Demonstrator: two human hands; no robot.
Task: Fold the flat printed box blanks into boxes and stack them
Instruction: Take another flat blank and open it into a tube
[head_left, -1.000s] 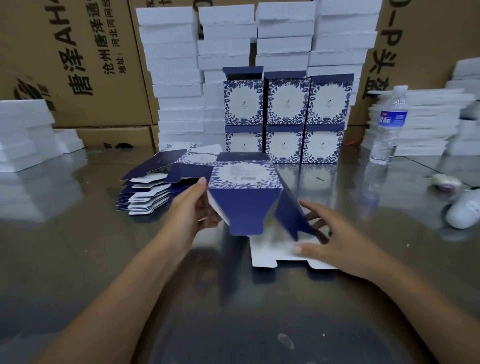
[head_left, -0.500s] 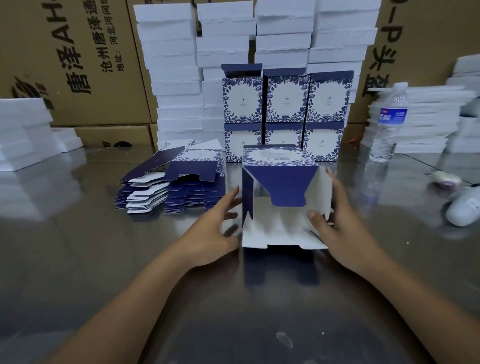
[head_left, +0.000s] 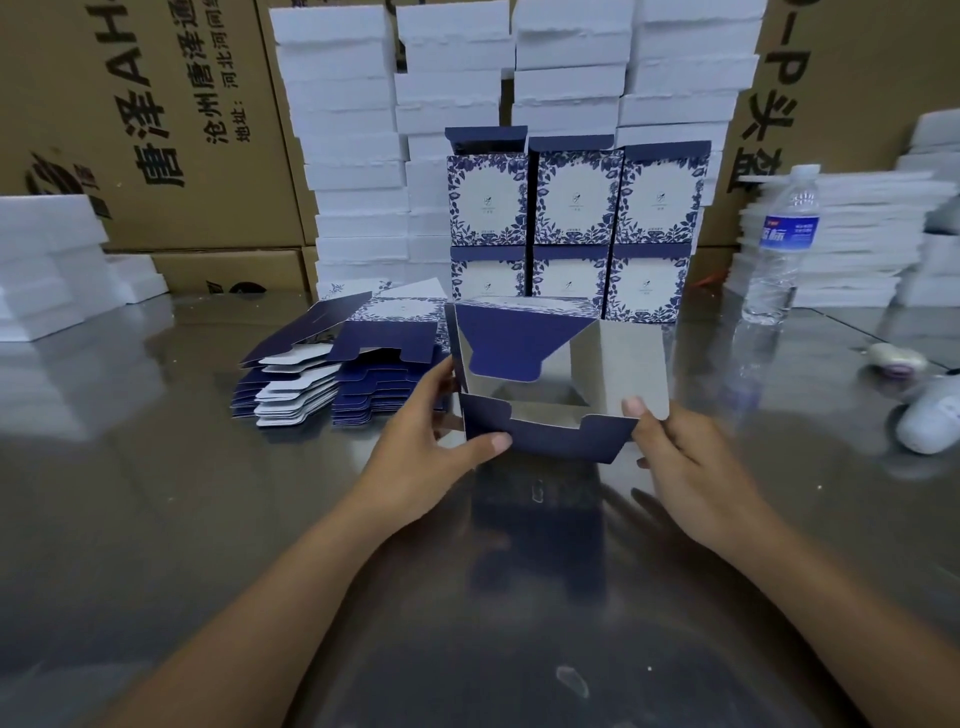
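**A:** So, what did the head camera see?

**B:** A half-folded box (head_left: 535, 312) was in the middle, over the shiny table (head_left: 156, 493). Its open end faced the person. I could not tell if it touched the table.

**A:** Who held it?

**B:** Both hands did. The left hand (head_left: 431, 462) gripped the left side. Its thumb pressed on the dark blue bottom flap (head_left: 561, 439), which was tipped up. The right hand (head_left: 691, 467) pinched the white side flap (head_left: 634, 358), with its thumb on the white face.

**A:** Was any other flap folded?

**B:** Yes. A dark blue top flap (head_left: 519, 340) hung down inside the opening.

**A:** Where were the flat ones?

**B:** A pile of flat blanks (head_left: 332, 379) lay on the table just left of the box, near the left hand.

**A:** And the done ones?

**B:** Six finished boxes (head_left: 571, 208) stood behind it, three below and three on top. They had blue leaves printed on them.

**A:** Anything else?

**B:** Tall stacks of white foam blocks (head_left: 353, 156) rose behind those boxes, in front of brown cardboard cartons (head_left: 156, 130). A water bottle (head_left: 779, 249) stood upright on the right.
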